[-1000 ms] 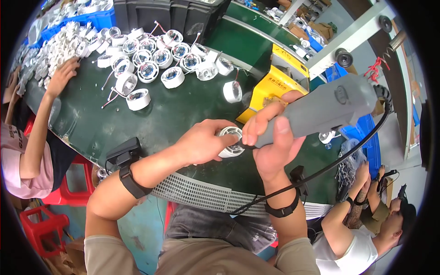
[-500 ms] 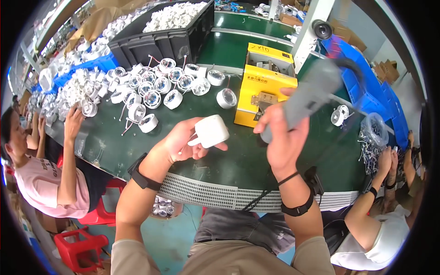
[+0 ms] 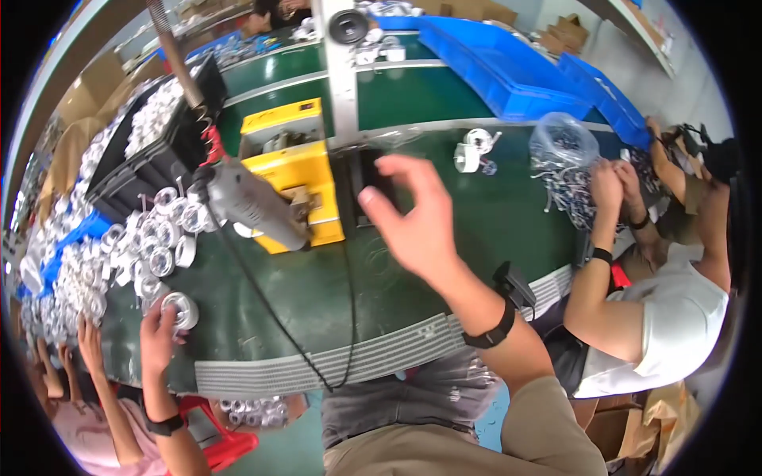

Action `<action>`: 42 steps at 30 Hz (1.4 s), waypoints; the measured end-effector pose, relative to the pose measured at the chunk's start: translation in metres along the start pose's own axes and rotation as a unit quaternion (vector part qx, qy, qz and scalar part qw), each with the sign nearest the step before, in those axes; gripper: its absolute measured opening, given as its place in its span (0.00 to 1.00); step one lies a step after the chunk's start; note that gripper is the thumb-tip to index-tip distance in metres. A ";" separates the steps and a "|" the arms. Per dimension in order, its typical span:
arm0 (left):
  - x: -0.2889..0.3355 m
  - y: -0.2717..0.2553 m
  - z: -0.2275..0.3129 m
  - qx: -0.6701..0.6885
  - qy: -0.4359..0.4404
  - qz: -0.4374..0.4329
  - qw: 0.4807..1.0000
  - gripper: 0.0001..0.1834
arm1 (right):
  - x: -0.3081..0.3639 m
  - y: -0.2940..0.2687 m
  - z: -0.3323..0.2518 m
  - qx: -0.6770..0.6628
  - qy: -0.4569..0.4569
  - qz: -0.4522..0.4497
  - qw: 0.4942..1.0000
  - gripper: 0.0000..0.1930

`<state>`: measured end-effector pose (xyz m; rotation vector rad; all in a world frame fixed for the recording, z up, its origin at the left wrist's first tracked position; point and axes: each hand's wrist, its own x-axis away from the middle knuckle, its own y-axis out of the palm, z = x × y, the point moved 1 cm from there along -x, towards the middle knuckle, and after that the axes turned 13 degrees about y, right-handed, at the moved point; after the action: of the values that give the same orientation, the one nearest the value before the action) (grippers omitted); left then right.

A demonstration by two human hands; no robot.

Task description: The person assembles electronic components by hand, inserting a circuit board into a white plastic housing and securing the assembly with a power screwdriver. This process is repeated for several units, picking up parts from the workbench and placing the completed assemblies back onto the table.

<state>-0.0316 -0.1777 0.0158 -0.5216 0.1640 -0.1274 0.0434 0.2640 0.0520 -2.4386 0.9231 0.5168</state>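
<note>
At the left, my left hand point(image 3: 157, 337) closes its fingers and thumb round a small white round housing point(image 3: 182, 311), over the table's near side. Other white round housings point(image 3: 163, 232) lie in a heap just beyond it. Empty, my right hand point(image 3: 417, 218) is raised above the middle of the table with thumb and fingers apart. To its left a grey electric screwdriver point(image 3: 258, 202) hangs tilted from a coiled spring, its black cable looping down to the near edge. Behind the screwdriver stands a yellow box point(image 3: 294, 178), partly hidden by it.
A black crate point(image 3: 155, 170) of white parts stands at the back left. Blue trays point(image 3: 508, 67) lie at the far right, near a clear bag point(image 3: 563, 141) and a bundle of wires point(image 3: 575, 194). Co-workers' hands point(image 3: 615, 186) work on both sides. A post point(image 3: 343, 87) rises behind the box.
My right hand has let go of the screwdriver, which now hangs free. My left hand has moved left, and a round housing is in it instead of the white squarish one. The view has swung right.
</note>
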 end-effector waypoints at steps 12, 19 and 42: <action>-0.041 -0.031 -0.033 -0.369 0.081 0.235 0.896 0.20 | -0.062 -0.100 0.125 0.373 0.206 0.079 0.901 0.27; 0.033 0.047 0.090 -0.148 0.382 0.124 0.904 0.05 | -0.031 -0.077 0.026 -0.073 0.097 -0.044 0.992 0.12; 0.008 0.159 0.102 0.477 0.085 -0.169 0.858 0.41 | 0.065 0.044 -0.011 -0.238 0.263 -0.356 0.865 0.07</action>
<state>0.0083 0.0074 0.0219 0.4702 0.1588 -0.5675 0.0606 0.1961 0.0155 -3.1849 -0.0228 -0.2426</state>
